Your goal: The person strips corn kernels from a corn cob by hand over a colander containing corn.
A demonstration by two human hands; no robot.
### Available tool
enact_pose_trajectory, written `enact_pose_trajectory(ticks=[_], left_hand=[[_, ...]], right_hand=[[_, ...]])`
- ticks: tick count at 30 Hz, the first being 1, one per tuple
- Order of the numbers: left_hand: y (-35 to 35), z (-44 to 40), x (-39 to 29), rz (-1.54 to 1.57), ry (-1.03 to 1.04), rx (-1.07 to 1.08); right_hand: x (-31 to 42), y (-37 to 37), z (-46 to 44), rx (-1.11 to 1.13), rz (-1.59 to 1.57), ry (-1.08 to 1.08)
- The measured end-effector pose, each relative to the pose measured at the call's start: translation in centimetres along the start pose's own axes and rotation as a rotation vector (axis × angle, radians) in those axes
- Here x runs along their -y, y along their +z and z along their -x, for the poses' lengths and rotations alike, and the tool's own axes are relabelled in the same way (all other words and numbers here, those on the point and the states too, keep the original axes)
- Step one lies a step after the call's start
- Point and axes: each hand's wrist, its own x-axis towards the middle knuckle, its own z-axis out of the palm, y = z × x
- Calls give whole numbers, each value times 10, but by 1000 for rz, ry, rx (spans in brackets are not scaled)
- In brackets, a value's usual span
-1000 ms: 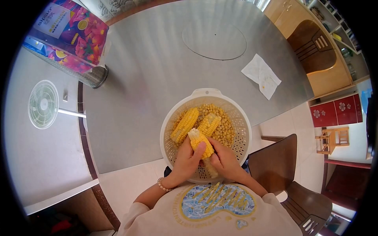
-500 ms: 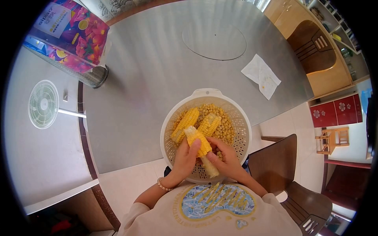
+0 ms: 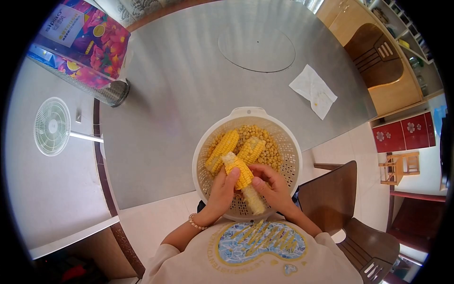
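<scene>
A partly stripped corn cob (image 3: 240,176) is tilted over the colander, its upper part still in yellow kernels and its lower end bare and pale. My left hand (image 3: 222,193) is closed around its left side, thumb lying on the kernels. On the other side, my right hand (image 3: 274,190) has curled fingers against the cob, with the thumb by the border between kernels and bare core; some fingertips are hidden. Beneath both hands is a white perforated colander (image 3: 201,156). Inside it, two more corn cobs, one at left (image 3: 222,150) and one shorter (image 3: 251,150), lie on loose kernels (image 3: 270,150).
The colander sits at the near edge of a grey table (image 3: 161,142). A crumpled white tissue (image 3: 313,91) lies to the right. A tissue pack (image 3: 90,42) in a mesh basket (image 3: 116,92) stands far left. A brown chair (image 3: 331,194) is close on my right.
My right thumb has shifted up and slightly right, off the lower kernels, and more bare core shows. The left hand keeps its hold with little movement.
</scene>
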Motion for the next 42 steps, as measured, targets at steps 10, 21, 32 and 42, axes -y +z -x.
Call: enact_pose_trajectory(ticks=[10,21,32,42], left_hand=[[9,5,-8,-20,63,25],[7,4,-8,36,122,52],[7,4,-4,55,51,21],[9,5,-8,32,78,-33]], right_hand=[[-9,-6,-2,-41,-98,-9],[-5,-5,-4,-51,-128,-73],[0,-8,-2,-129,-159,-24],[4,0,-2,-203,246,-233]])
